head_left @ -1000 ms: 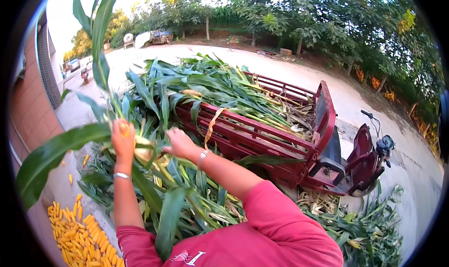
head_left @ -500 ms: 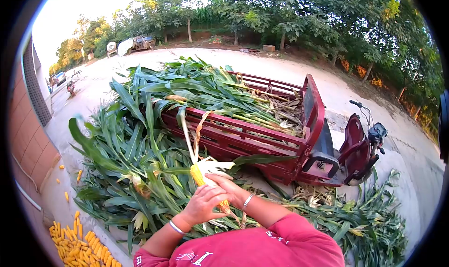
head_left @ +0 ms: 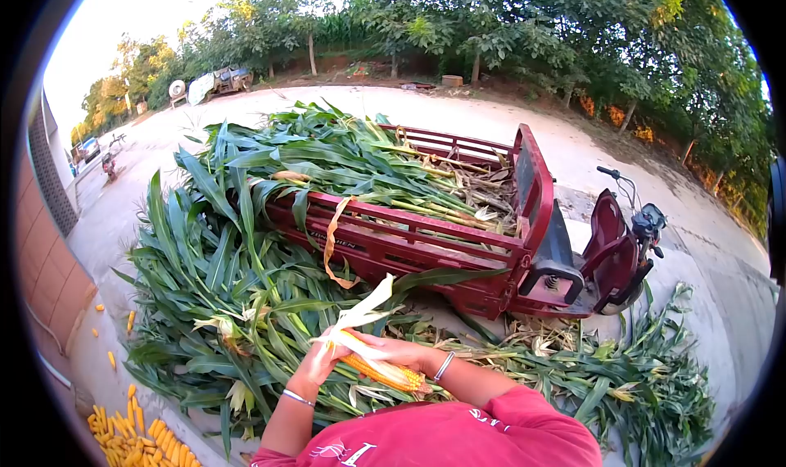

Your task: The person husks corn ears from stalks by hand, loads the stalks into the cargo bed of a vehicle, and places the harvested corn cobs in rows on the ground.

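Observation:
Both my hands are on one ear of corn (head_left: 381,372), held low in front of my chest. Its yellow kernels are bare along much of the side, and pale husk leaves (head_left: 362,313) fold back from the far end and stick up. My left hand (head_left: 315,362) closes round the husk at that far left end; its fingertips are partly covered by the leaves. Lying across the middle of the cob, my right hand (head_left: 393,351) grips it from the far side. Green corn stalks (head_left: 246,287) are heaped just beyond my hands.
A red three-wheeled cart (head_left: 409,254) loaded with leafy stalks stands ahead, its handlebars (head_left: 647,221) at the right. Husked cobs (head_left: 143,438) are piled at the lower left, near a tiled wall (head_left: 53,254). More stalks (head_left: 606,385) cover the ground at the right.
My left hand has shifted from the cob's near end to the husk at the far end. The ear has tilted and come lower; the stalk that stuck up from it is gone from there.

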Demonstrator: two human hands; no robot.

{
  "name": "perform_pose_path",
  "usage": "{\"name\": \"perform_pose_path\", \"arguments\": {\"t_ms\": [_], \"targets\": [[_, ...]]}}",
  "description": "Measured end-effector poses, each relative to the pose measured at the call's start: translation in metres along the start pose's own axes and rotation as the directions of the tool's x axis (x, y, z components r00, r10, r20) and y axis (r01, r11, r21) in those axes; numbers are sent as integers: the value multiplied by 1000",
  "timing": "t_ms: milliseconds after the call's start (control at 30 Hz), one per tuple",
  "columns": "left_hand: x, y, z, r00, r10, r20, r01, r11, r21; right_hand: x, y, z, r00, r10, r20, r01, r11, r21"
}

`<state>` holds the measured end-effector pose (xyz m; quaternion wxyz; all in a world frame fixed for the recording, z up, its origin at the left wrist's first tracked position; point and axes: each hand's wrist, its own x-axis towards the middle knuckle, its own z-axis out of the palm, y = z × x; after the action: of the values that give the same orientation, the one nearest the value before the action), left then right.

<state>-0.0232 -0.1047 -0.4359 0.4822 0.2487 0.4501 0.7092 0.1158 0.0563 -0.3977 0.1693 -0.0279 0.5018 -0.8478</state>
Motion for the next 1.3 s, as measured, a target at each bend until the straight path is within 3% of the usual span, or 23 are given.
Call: {"name": "perform_pose_path", "arguments": {"t_ms": [100,167,200,300,367,433,467,500,533,600,633,667,733,767,833,900,1000,1133,1200,1233,1300], "targets": [[-3,-4,2,1000,27,-16,-26,997,72,0,14,-11,1000,12,-7,-12,1000,5],[-8,2,8,993,109,42,-112,990,81,0,24,-25,992,122,19,-123,979,165],[-11,6,10,993,110,52,-117,979,165,-2,28,-26,992,122,19,-123,979,163],[-12,-3,10,989,144,42,-149,970,192,-14,30,-28,986,159,50,-167,949,269],[-13,-9,5,990,142,8,-142,977,157,-27,25,-27,974,195,119,-202,978,52],[-13,-19,-14,980,188,-58,-181,978,103,-37,26,-27,974,213,75,-213,977,-6],[-21,-11,-3,971,126,-203,-123,992,29,-40,24,-25,982,186,40,-177,969,-170],[-23,-11,-7,971,123,-204,-120,992,28,-42,22,-22,988,154,9,-143,934,-328],[-25,-10,-14,987,72,-145,-53,990,132,-45,20,-18,985,159,-66,-172,934,-313],[-30,2,-18,997,-72,27,62,960,273,-41,36,-33,985,169,-32,-171,935,-312],[-34,12,-11,997,-73,28,63,959,275,-40,45,-41,983,181,2,-171,934,-314],[-37,21,-3,990,-91,110,43,925,379,-52,20,-21,968,239,-77,-251,906,-342],[-36,19,-4,967,-77,241,-53,870,489,-55,16,-21,965,253,-63,-260,907,-332],[-37,18,-4,967,-78,241,-52,871,489,-57,16,-21,962,270,-48,-271,907,-324],[-38,16,-4,975,-116,188,-45,728,684,-60,16,-23,967,254,-39,-253,913,-321],[-38,3,-11,973,-105,204,-62,736,674,-68,2,-15,908,379,-177,-418,823,-384],[-40,-3,-7,971,-49,235,-111,776,621,-69,18,-23,947,285,-145,-320,866,-385],[-44,-6,3,978,-79,194,-56,794,606,-72,15,-27,918,358,-171,-396,818,-417],[-45,-8,12,999,-34,30,21,930,368,-68,17,-33,903,409,-132,-418,769,-483],[-44,-11,10,999,-36,30,22,929,369,-68,20,-32,904,408,-131,-418,771,-481],[-37,-22,-1,999,32,41,-47,898,438,-69,19,-22,965,247,-84,-260,885,-388]]}}
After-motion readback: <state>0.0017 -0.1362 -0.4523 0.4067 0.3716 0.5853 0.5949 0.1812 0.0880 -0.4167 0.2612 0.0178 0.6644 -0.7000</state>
